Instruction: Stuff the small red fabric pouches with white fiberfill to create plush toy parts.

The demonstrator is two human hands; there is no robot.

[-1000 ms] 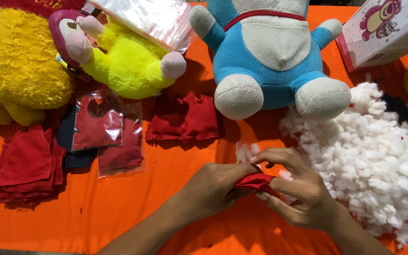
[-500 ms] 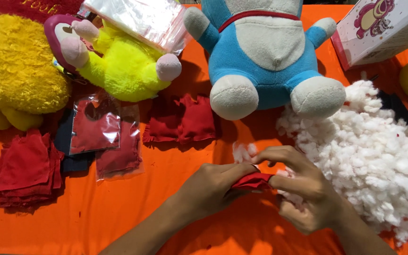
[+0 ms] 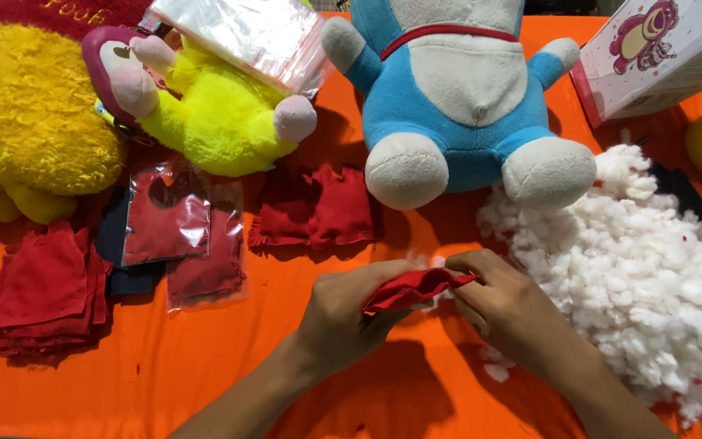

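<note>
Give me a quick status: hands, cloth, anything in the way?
Left hand and right hand both gripping red cloth piece. White stuffing pile beside right hand. Nothing blocking.

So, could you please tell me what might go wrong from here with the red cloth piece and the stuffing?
The white stuffing pile lies loose beside the right hand; tufts may scatter, and one bit already sits on the orange cloth. The red cloth piece is held only at its edges by the left hand, so it might slip or spill its filling.

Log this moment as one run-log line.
left hand: holds red cloth piece | right hand: pinches same piece | white stuffing pile: beside right hand
</note>
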